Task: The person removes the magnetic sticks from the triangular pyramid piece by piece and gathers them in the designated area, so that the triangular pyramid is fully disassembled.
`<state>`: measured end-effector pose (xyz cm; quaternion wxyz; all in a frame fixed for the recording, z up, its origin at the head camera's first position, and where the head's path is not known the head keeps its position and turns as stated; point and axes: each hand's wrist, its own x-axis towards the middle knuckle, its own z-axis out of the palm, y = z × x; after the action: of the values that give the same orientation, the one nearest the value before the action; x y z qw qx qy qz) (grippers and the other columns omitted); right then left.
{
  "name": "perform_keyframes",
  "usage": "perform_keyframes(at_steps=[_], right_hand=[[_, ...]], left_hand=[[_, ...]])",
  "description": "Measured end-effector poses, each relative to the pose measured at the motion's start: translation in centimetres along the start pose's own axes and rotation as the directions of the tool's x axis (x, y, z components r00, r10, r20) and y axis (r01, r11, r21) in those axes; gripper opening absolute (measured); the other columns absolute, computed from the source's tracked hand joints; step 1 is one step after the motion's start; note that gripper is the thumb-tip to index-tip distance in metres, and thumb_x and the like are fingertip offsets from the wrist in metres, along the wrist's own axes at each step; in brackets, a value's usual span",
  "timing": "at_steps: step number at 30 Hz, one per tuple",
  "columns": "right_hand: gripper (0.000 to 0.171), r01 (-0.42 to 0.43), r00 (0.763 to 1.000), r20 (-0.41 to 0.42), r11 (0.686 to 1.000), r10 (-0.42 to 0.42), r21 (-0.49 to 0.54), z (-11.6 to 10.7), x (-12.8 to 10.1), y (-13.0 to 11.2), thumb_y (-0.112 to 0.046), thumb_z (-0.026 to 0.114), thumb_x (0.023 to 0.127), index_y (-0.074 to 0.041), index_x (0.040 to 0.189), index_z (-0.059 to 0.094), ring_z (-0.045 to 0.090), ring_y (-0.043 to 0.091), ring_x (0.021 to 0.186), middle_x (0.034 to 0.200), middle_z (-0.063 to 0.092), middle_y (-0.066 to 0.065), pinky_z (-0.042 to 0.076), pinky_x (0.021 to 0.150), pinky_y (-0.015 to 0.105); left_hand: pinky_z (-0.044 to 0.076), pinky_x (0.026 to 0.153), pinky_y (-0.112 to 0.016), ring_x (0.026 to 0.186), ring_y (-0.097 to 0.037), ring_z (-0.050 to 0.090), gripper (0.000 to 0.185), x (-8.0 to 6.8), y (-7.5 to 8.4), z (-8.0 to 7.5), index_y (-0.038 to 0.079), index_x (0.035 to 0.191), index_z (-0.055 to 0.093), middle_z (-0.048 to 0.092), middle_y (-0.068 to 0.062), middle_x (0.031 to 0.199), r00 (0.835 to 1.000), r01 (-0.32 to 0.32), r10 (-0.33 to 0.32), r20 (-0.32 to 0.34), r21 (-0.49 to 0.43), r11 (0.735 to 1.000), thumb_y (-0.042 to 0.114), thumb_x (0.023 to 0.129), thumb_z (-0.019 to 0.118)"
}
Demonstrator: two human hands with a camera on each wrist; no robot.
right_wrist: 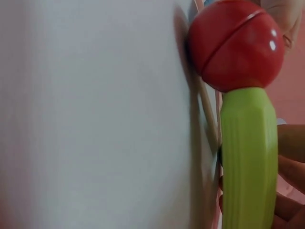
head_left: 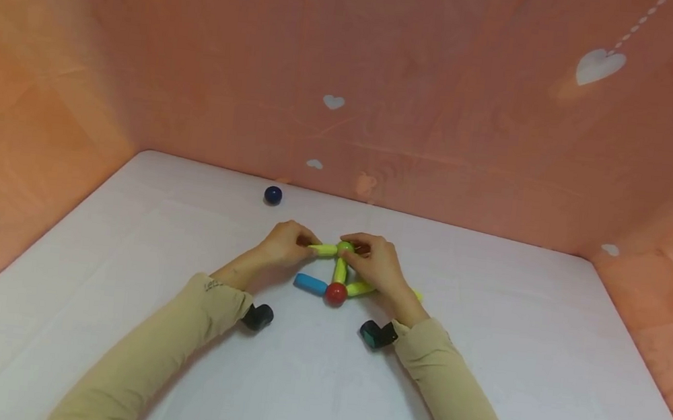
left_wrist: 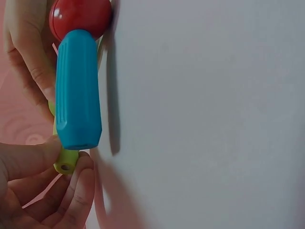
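Note:
My left hand [head_left: 288,243] pinches a yellow-green toy rod [head_left: 325,250] between thumb and fingers near its outer end; a small round recess shows in that end in the left wrist view. The rod's other end meets a green ball [head_left: 345,249], which my right hand [head_left: 381,266] grips. From this ball a second yellow-green rod [head_left: 340,270] runs toward me to a red ball [head_left: 336,294]. A ridged blue rod [left_wrist: 78,90] sticks out from the red ball to the left. Another yellow-green rod [right_wrist: 249,157] leaves it to the right, partly hidden under my right hand in the head view.
A dark blue ball [head_left: 274,195] lies by itself near the back edge of the white table [head_left: 307,383]. Orange cloth [head_left: 440,145] with white hearts rises behind and at both sides. Black wrist devices [head_left: 257,317] sit under both sleeve cuffs.

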<state>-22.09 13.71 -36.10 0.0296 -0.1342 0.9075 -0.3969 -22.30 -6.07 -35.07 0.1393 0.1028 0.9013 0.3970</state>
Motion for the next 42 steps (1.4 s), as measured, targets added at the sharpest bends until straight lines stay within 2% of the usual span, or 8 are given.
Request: perform_keyframes(at_steps=[5,12,18,24,30,36,42], right_hand=[[0.03,-0.005,1.0,0.011,1.0,0.005,-0.003,0.0,0.0,-0.1,-0.018,0.067,0.089,-0.008,0.117,0.069,0.065,0.028,0.101,0.115,0.068,0.013,0.054,0.086,0.039],[0.03,-0.029,0.999,0.023,1.0,0.029,0.0,-0.3,0.0,-0.2,-0.018,0.067,0.089,-0.009,0.117,0.069,0.064,0.027,0.102,0.115,0.068,0.011,0.053,0.087,0.039],[0.031,-0.025,0.999,0.032,1.0,0.025,-0.004,-0.4,0.1,0.0,-0.018,0.067,0.089,-0.009,0.118,0.068,0.062,0.026,0.101,0.114,0.068,0.01,0.052,0.085,0.038],[0.032,-0.013,0.999,0.046,1.0,0.012,0.005,-0.4,-0.1,-0.1,-0.018,0.067,0.089,-0.008,0.119,0.068,0.062,0.026,0.101,0.115,0.068,0.012,0.052,0.086,0.037],[0.033,-0.021,0.998,0.051,1.0,0.02,0.018,-0.4,-0.2,-0.2,-0.019,0.067,0.09,-0.009,0.121,0.067,0.062,0.026,0.101,0.118,0.067,0.011,0.052,0.085,0.037],[0.036,0.019,0.999,0.044,1.0,-0.018,-0.008,-0.5,-0.4,-0.2,-0.018,0.066,0.09,-0.007,0.124,0.065,0.064,0.028,0.101,0.119,0.066,0.013,0.053,0.087,0.039],[0.04,0.047,0.998,0.032,0.999,-0.046,-0.022,-0.3,-0.4,-0.2,-0.016,0.066,0.089,-0.005,0.127,0.061,0.064,0.031,0.105,0.121,0.065,0.016,0.051,0.092,0.041]], left_hand=[[0.046,0.098,-0.041,0.109,-0.029,0.057,0.025,-0.3,-0.3,-0.1,-0.001,0.113,0.068,0.066,-0.017,0.114,1.0,0.021,-0.021,0.012,-0.021,1.0,0.01,0.093,0.061],[0.045,0.098,-0.041,0.11,-0.027,0.056,0.027,-1.5,-1.2,-1.3,0.002,0.117,0.067,0.065,-0.014,0.116,0.993,0.097,-0.102,-0.064,-0.084,0.992,0.016,0.095,0.059],[0.047,0.088,-0.036,0.101,-0.026,0.055,0.028,-2.1,-1.8,-2.2,0.002,0.118,0.066,0.064,-0.016,0.111,0.994,0.075,-0.081,-0.078,-0.071,0.995,0.012,0.093,0.06],[0.048,0.082,-0.032,0.1,-0.027,0.056,0.029,-2.2,-2.6,-2.8,0.0,0.118,0.065,0.064,-0.018,0.111,0.993,0.07,-0.074,-0.093,-0.047,0.996,0.009,0.091,0.061],[0.048,0.083,-0.034,0.102,-0.03,0.057,0.029,-2.5,-3.6,-3.9,0.0,0.118,0.065,0.063,-0.02,0.116,0.989,0.057,-0.06,-0.133,-0.024,0.998,0.009,0.091,0.061],[0.048,0.083,-0.036,0.104,-0.033,0.057,0.03,-2.8,-4.5,-5.1,-0.003,0.118,0.064,0.061,-0.023,0.12,0.983,0.059,-0.06,-0.175,-0.013,0.998,0.006,0.089,0.062],[0.048,0.084,-0.04,0.102,-0.036,0.057,0.027,-3.2,-5.4,-6.1,-0.004,0.114,0.065,0.061,-0.025,0.116,0.975,0.032,-0.022,-0.219,0.043,0.999,0.002,0.087,0.062]])
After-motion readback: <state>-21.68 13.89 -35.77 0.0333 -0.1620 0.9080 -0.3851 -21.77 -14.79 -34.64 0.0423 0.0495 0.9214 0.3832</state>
